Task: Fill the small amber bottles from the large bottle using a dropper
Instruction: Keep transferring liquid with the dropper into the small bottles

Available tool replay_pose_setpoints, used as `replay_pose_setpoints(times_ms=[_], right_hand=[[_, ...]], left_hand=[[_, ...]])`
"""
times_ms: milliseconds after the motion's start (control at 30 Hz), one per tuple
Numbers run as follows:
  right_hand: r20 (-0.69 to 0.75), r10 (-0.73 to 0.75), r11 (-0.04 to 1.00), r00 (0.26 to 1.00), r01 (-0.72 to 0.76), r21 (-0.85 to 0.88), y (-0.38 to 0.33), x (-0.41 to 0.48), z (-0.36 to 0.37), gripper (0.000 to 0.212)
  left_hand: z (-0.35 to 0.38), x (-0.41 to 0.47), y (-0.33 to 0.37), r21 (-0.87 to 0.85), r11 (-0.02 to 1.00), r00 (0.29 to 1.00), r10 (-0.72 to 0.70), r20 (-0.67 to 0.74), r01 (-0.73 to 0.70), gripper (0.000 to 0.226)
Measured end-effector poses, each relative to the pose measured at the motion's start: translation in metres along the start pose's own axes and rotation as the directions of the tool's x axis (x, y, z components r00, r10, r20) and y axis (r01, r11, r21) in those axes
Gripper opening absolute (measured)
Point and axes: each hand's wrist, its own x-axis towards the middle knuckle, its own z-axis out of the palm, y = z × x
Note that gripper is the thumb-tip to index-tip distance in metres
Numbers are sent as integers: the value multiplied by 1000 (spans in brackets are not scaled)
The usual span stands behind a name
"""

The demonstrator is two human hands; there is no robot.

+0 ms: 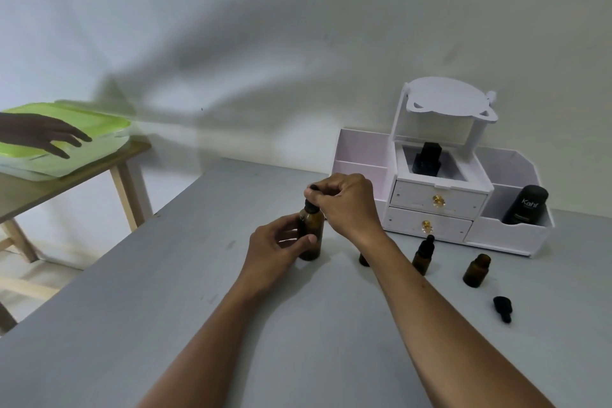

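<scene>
Hands meet at the large amber bottle [311, 235], which stands upright near the middle of the grey surface [165, 291]. My left hand [280, 242] wraps its body, thumb across the front, a closed grip that steadies the glass. My right hand [347, 205] pinches the black dropper top [312, 200] at the bottle's neck, fingertips closed narrowly on the bulb. Whether the dropper is being seated, unscrewed or squeezed, I cannot tell.

At about four o'clock from the large bottle stand the small amber bottles: one mostly hidden behind my right forearm [363, 260], one wearing its dropper cap [424, 257], one open-necked [477, 270]. A loose black dropper cap [502, 308] lies beyond, nearer five o'clock.

Done well, I judge, this step means keeping the bottle planted, lifting the dropper straight up along the neck, and squeezing gently so nothing drips on the way to the open small bottle.
</scene>
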Motion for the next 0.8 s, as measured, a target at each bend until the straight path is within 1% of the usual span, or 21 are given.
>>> replay_pose_setpoints(times_ms=[100, 200, 333, 367, 433, 533, 600, 700, 800], right_hand=[[-3, -6, 1000, 1000, 6, 23, -7, 2, -5, 10], [-20, -38, 994, 999, 40, 100, -24, 11, -18, 8], [-90, -94, 970, 992, 111, 217, -52, 28, -45, 6], [-107, -100, 959, 989, 125, 253, -58, 31, -55, 7], [-147, -116, 941, 982, 156, 299, -68, 33, -74, 10], [-215, -113, 919, 970, 184, 350, -72, 30, -107, 6], [-240, -104, 914, 965, 188, 360, -68, 24, -130, 6], [-265, -91, 938, 960, 172, 300, -49, 12, -165, 7], [-281, -53, 961, 958, 125, 245, -24, 0, -195, 9]], left_hand=[[-1, 0, 0, -29, 999, 1000, -15, -1, 15, 49], [-1, 0, -1, -40, 999, 1000, -21, 2, 22, 49], [1, -2, 0, -45, 999, 999, -17, -34, 16, 51], [3, -3, 2, -36, 999, 998, -6, -67, 4, 55], [4, -6, 8, 4, 999, 983, 39, -181, -39, 62], [6, -13, 21, 82, 988, 925, 154, -346, -134, 58], [12, -19, 34, 114, 974, 887, 227, -403, -198, 53], [32, -29, 57, 125, 948, 859, 319, -401, -293, 42], [59, -39, 76, 67, 936, 886, 348, -305, -345, 29]])
